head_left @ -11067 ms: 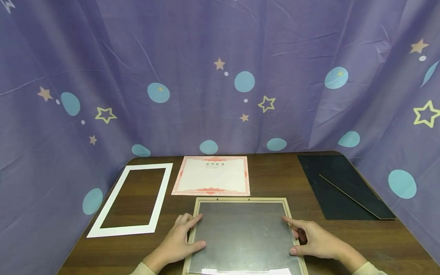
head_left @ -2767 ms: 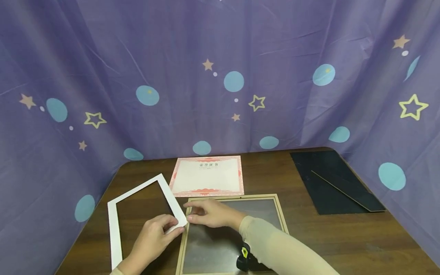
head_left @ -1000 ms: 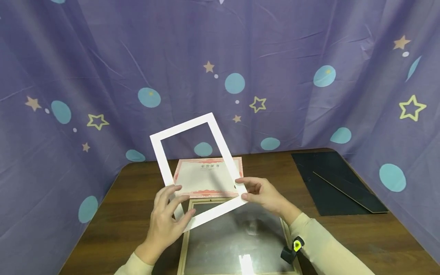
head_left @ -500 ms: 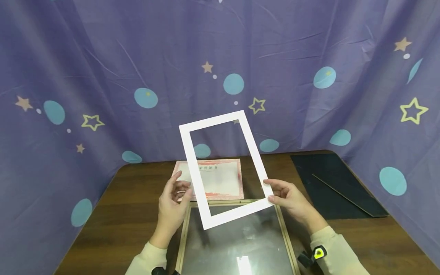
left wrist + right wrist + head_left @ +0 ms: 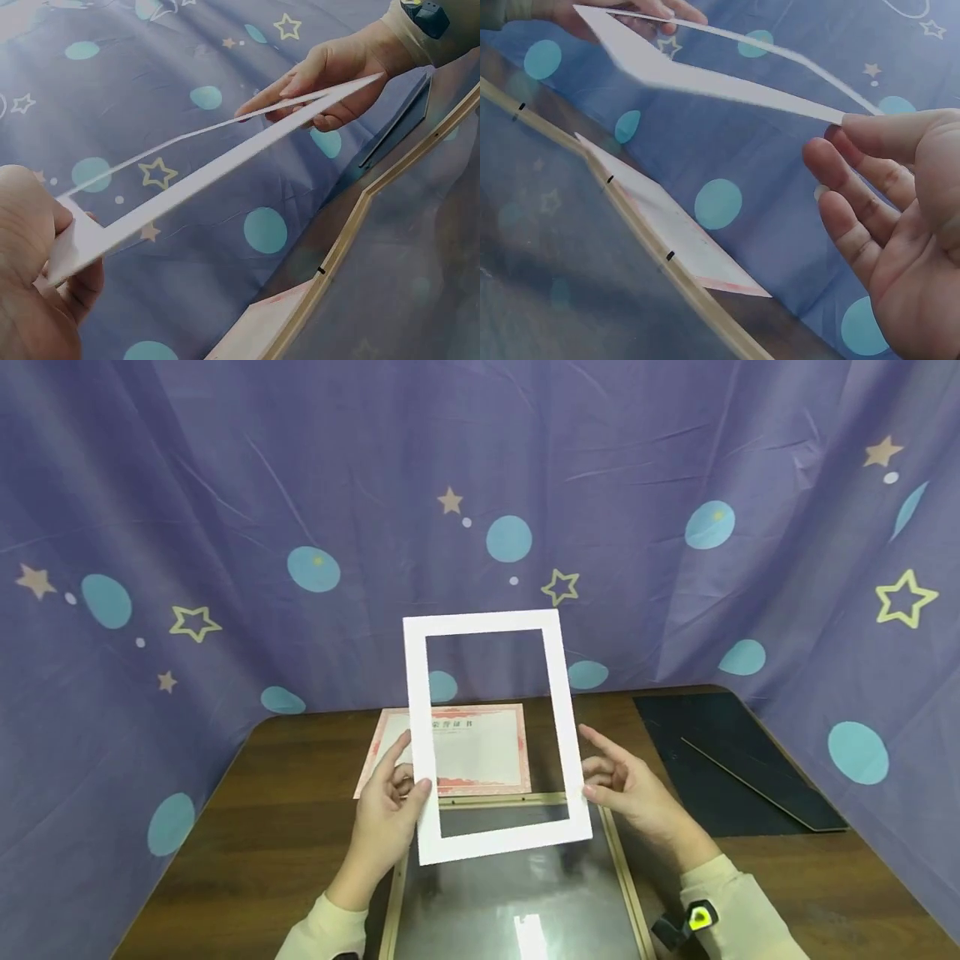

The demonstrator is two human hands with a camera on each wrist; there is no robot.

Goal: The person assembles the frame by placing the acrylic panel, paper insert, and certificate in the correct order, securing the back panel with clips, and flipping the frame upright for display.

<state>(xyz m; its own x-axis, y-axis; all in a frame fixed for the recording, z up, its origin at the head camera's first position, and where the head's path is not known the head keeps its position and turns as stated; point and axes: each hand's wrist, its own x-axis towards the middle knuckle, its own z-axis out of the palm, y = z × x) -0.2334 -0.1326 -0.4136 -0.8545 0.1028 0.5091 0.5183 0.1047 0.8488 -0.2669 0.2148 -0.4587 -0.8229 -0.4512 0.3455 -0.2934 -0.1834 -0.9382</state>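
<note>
A white picture mat (image 5: pixel 495 622), a flat rectangle with a large window, is held up in the air above a pale wooden picture frame (image 5: pixel 624 877). My left hand (image 5: pixel 384 814) pinches its left side near the lower corner, thumb in front and fingers behind. On the opposite side, my right hand (image 5: pixel 633 793) pinches the edge; in the right wrist view its thumb (image 5: pixel 881 135) lies on the mat. Beneath, the picture frame lies on the table with a clear, reflective sheet (image 5: pixel 480 910) inside it. Its near end is out of view in the head view.
A red-bordered certificate (image 5: pixel 480 760) lies behind the picture frame, partly covered by the mat in the head view. At the right is a black backing board (image 5: pixel 697 718) with a hinged-looking strip (image 5: pixel 780 785) on it. A purple curtain (image 5: pixel 637 568) rises behind the table (image 5: pixel 247 810).
The mat was lifted from the left of the table and brought over the picture frame. Over the last second it moved right and straightened; the left hand let go, then took its left side again.
</note>
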